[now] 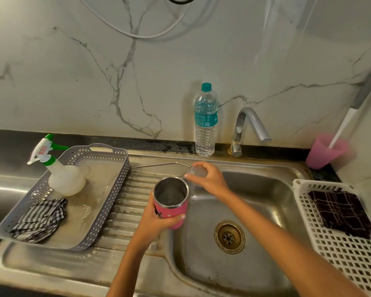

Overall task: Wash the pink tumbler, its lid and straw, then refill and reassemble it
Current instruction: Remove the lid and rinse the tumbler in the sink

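1. The left hand (156,224) grips the pink tumbler (171,202) around its lower part, with the fingers and thumb curled round it.
2. The tumbler is upright, its long axis nearly vertical. Its open mouth points up and shows the steel inside. It is held over the edge where the ribbed drainboard (124,211) meets the sink (266,189).
3. The right hand (210,181) holds the clear lid (198,170) with curled fingers, just beside the tumbler's rim on its far right side. The lid is blurred, so I cannot tell which way it faces.
4. The metal straw (159,165) lies flat at the back of the drainboard. Its long axis runs left to right, along the wall, and the short bent end is on the right, near the right hand.
5. A water bottle (205,123) stands upright behind the sink, just left of the tap (247,127).
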The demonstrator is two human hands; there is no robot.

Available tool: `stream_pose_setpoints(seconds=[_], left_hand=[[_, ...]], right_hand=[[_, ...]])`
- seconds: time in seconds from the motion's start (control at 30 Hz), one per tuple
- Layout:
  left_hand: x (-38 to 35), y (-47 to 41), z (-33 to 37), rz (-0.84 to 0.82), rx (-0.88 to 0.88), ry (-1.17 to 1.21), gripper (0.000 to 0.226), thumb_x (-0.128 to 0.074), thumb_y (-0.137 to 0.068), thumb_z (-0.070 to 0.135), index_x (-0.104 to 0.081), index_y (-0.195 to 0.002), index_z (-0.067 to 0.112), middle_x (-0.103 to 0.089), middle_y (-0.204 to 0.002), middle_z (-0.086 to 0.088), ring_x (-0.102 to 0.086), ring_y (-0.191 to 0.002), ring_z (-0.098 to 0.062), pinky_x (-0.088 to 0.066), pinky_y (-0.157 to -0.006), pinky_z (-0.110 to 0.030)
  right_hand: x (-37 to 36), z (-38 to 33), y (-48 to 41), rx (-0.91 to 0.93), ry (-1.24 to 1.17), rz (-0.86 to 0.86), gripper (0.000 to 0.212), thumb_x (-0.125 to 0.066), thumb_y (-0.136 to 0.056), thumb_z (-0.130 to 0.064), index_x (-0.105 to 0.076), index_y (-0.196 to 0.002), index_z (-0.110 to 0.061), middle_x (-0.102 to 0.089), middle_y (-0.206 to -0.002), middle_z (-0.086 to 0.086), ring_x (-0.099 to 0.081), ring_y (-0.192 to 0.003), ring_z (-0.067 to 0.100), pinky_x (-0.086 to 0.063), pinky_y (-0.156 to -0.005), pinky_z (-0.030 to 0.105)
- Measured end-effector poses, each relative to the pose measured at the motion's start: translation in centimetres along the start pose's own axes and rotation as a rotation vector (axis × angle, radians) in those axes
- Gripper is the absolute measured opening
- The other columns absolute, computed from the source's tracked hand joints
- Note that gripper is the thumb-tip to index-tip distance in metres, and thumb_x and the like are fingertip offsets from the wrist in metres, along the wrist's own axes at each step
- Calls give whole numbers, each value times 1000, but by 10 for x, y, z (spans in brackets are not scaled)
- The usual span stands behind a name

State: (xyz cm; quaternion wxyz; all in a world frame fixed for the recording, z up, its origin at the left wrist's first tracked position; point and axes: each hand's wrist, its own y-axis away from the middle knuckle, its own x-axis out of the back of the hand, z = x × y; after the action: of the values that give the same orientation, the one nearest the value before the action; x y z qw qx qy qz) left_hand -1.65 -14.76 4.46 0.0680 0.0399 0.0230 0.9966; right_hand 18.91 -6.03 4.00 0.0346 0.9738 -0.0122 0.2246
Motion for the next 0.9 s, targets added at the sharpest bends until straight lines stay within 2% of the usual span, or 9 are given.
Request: stream_pose_setpoints(seconds=[0.13,0.3,0.47,0.6,0.7,0.83,0.9], left_hand=[[20,-3,-3,106,4,17,89,-92,-47,21,-51,-126,29,-68,-115,5,-66,-103,-7,-56,-82,-24],[36,-8,-2,164,-13,14,85,-90,-54,3,-50,-122,33,-67,-114,7,-66,-98,0,-53,-75,-15],[47,-12,0,185,0,4,91,-89,-43,32,-47,-125,37,-67,-110,23,-65,-101,1,-53,-80,-16],[49,-14,0,200,5,8,94,-88,-40,37,-46,-125,39,-67,-112,17,-64,-102,2,-53,-78,-15],[47,-15,0,214,2,16,92,-87,-38,37,-48,-122,38,-68,-110,13,-64,-99,3,-52,-77,-14],[44,-15,1,184,-9,11,92,-88,-41,36,-49,-123,38,-68,-110,22,-65,-100,2,-53,-77,-14],[41,-15,1,170,-7,21,94,-89,-42,36,-48,-127,37,-67,-114,17,-64,-103,-1,-53,-78,-16]], right_hand=[[-42,3,-22,109,134,-119,61,-86,-63,-41,-62,-116,-24,-49,-122,2,-46,-118,17,-36,-98,27],[-89,-1,-42,192,204,-181,67,-85,-65,-33,-57,-124,-18,-45,-123,7,-43,-120,23,-36,-102,31],[-123,1,-49,182,230,-201,71,-81,-69,-34,-49,-129,-15,-43,-129,7,-39,-123,26,-37,-104,40],[-133,5,-48,177,234,-179,73,-80,-69,-37,-47,-130,-14,-41,-129,8,-37,-122,26,-36,-104,38],[-130,3,-45,218,198,-228,77,-70,-70,-44,-45,-134,-10,-42,-133,11,-38,-124,26,-29,-105,33],[-113,-1,-40,255,148,-218,56,-63,-90,-22,-42,-140,-7,-42,-140,13,-37,-132,26,-26,-113,41],[-96,1,-33,253,104,-175,47,-54,-92,-8,-44,-138,-8,-44,-139,12,-39,-131,24,-30,-112,38]])
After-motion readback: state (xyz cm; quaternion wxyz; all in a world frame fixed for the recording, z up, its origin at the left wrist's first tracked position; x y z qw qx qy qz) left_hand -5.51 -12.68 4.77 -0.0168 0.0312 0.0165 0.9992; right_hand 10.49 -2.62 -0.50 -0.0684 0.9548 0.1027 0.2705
